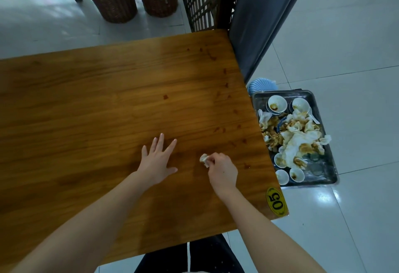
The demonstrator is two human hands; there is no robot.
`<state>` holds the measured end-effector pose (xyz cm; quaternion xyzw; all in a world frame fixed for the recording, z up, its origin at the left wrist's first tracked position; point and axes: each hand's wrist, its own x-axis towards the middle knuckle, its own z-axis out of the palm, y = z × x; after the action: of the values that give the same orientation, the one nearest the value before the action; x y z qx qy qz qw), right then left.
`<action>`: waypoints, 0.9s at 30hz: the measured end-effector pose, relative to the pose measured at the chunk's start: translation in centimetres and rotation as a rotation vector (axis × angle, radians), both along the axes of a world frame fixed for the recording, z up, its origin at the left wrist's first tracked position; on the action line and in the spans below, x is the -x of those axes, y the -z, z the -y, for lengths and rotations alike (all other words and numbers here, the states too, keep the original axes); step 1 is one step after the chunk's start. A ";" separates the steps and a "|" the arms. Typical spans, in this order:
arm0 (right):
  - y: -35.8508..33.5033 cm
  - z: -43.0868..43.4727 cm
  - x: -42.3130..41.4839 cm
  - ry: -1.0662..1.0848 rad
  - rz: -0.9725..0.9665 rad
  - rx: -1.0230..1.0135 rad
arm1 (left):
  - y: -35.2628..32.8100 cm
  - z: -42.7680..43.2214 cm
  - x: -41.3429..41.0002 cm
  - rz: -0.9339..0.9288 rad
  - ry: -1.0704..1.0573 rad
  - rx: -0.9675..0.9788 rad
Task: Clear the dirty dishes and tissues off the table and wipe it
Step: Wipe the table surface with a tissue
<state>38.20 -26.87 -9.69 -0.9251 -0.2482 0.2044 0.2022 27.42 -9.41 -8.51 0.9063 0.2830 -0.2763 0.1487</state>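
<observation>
Tissue [204,160] — crumpled wad, no long axis — in pinch of right hand [222,170]; left hand [157,162] flat, fingers apart.

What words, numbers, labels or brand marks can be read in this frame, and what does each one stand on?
"05": black digits on a yellow oval sticker at the near right corner of the wooden table.
Nothing else is readable: no lettering shows on the crumpled tissue, the dirty bowls or the metal tray.
</observation>
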 end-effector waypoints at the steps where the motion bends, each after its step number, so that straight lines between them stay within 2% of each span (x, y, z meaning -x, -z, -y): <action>1: 0.0 -0.3 -0.3 -0.003 0.007 -0.003 | -0.1 0.0 0.1 -0.003 0.002 -0.006; 16: 0.1 6.9 2.5 -0.125 0.025 0.067 | -0.6 1.6 0.2 -0.009 0.023 0.044; 18: -0.3 7.4 1.0 -0.052 0.033 0.068 | -0.5 1.9 -0.3 -0.003 0.043 0.047; 24: -0.9 9.8 -6.3 0.391 0.025 0.049 | 0.1 2.6 -1.4 -0.013 0.063 0.059; 27: -0.7 10.0 -7.0 0.447 0.029 0.047 | 0.5 2.9 -1.7 -0.009 0.068 0.056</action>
<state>45.19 -36.87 -9.02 -0.9644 -0.0352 0.1470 0.2171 29.14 -12.26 -8.99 0.9096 0.2448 -0.2933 0.1633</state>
